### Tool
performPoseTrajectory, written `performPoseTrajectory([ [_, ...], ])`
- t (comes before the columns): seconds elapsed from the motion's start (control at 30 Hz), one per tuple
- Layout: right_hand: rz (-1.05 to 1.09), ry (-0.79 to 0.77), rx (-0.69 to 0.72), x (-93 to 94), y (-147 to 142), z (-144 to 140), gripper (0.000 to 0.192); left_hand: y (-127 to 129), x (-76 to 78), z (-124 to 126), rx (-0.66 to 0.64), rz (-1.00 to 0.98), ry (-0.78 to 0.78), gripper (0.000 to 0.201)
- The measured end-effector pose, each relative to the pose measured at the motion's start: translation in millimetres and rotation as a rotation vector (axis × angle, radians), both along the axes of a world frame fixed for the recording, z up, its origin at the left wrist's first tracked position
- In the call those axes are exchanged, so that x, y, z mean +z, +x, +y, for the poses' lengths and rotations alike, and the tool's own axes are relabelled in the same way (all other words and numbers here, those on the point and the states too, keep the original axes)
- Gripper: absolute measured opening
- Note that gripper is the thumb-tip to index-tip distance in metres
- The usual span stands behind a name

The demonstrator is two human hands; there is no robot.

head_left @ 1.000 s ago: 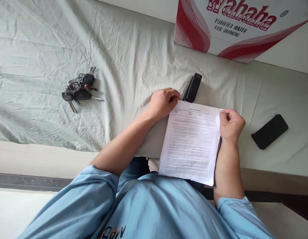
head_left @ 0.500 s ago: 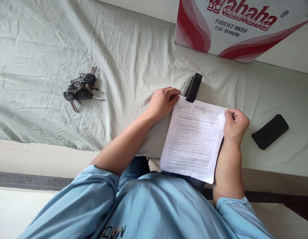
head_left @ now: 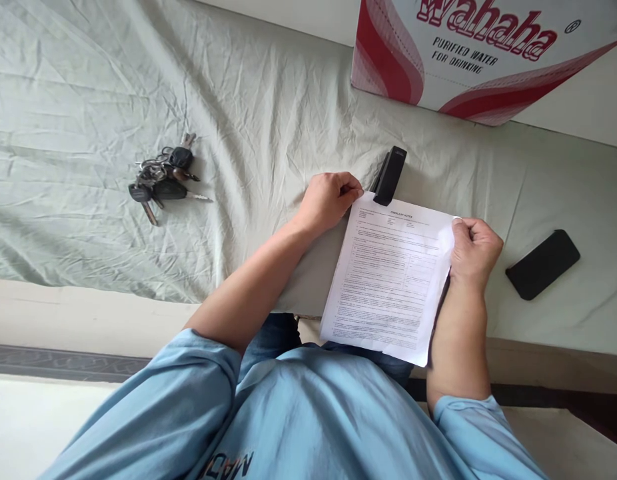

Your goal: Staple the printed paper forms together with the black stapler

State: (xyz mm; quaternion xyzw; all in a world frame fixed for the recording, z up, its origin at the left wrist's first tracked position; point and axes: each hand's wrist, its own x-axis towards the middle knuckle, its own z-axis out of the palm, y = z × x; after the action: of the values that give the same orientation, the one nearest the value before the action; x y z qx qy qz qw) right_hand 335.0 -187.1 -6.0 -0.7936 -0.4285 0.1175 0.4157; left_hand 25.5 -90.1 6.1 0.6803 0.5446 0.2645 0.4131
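A printed sheet of paper (head_left: 388, 280) lies over the front edge of a cloth-covered surface. My left hand (head_left: 328, 200) pinches its top left corner. My right hand (head_left: 476, 250) pinches its top right corner. A black stapler (head_left: 390, 175) rests just behind the paper's top edge, its front end touching or slightly overlapping the sheet, right beside my left fingertips.
A bunch of keys (head_left: 161, 183) lies to the left on the wrinkled pale green cloth (head_left: 88, 100). A black phone (head_left: 542, 264) lies face down at the right. A red and white cardboard box (head_left: 468, 53) stands at the back right.
Both hands have slid the paper a little forward and to the right, so its top edge now reaches the stapler.
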Motion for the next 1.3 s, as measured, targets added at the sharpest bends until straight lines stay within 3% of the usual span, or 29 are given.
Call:
performPoseTrajectory([
  [0.53,-0.028,-0.033,0.026,-1.7,2.9,-1.5,0.042,-0.9,-3.0,2.7,-0.026,0.061,0.052,0.026],
  [0.77,-0.01,-0.006,0.032,-4.3,6.0,-2.4,0.047,-2.0,-1.4,-2.2,-0.066,0.013,0.023,0.013],
  [1.07,-0.016,0.016,0.028,-7.6,7.6,-2.3,0.042,2.5,-3.9,-3.8,0.008,0.025,0.034,0.022],
  [1.2,-0.003,0.024,0.008,-9.9,9.6,-1.3,0.037,2.7,-7.8,-8.7,-0.016,-0.025,0.141,0.043],
  [1.3,0.02,0.037,-0.005,-10.4,10.3,-0.6,0.034,1.8,-9.2,-9.7,-0.065,-0.08,0.207,0.045],
])
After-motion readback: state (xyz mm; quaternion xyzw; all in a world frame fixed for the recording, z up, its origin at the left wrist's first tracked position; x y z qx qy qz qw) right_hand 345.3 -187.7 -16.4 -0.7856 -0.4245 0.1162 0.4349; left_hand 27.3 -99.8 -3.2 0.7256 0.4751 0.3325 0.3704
